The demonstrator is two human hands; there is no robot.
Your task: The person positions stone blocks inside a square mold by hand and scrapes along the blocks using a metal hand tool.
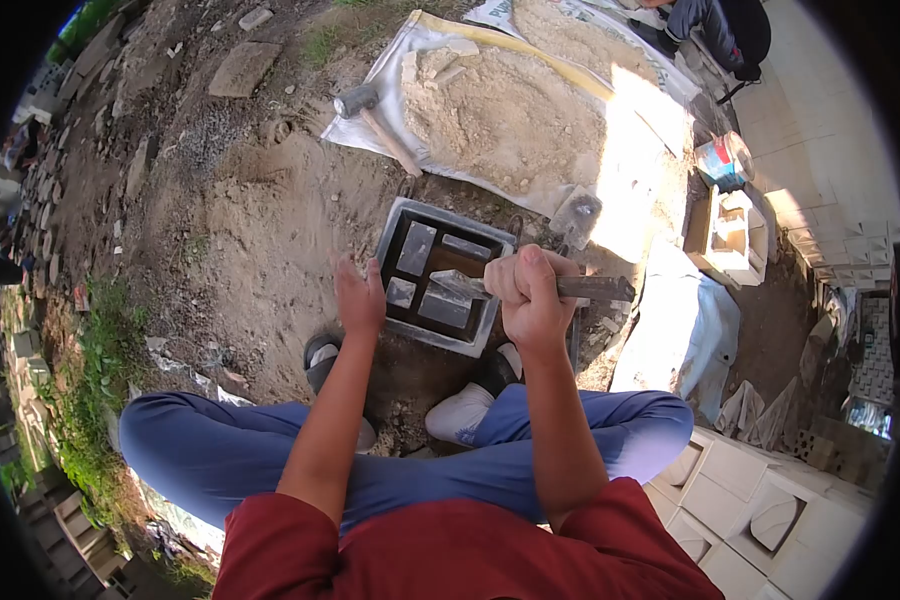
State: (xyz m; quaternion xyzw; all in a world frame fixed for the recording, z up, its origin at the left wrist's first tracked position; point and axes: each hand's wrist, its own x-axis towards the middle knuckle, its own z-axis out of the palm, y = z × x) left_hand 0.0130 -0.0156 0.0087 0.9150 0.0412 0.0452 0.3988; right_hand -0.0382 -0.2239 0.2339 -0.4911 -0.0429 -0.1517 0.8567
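A grey rectangular mold [440, 346] lies on the ground between my feet, with several dark rectangular blocks set inside its frame. In my right hand [532, 295] is a trowel [600, 288], gripped in a fist around its handle. Its pale, dusty blade points left over the middle of the mold. My left hand [358, 298] is beside the mold's left edge, fingers stretched out and slightly blurred, holding nothing. Whether it touches the frame, I cannot tell.
Beyond the mold, a sandy heap [510, 110] covers a white sack sheet, with a mallet [355, 100] at its left edge. To the right stand a paint bucket [722, 160] and a cream molded block [735, 238]. Another person [715, 30] sits at the upper right.
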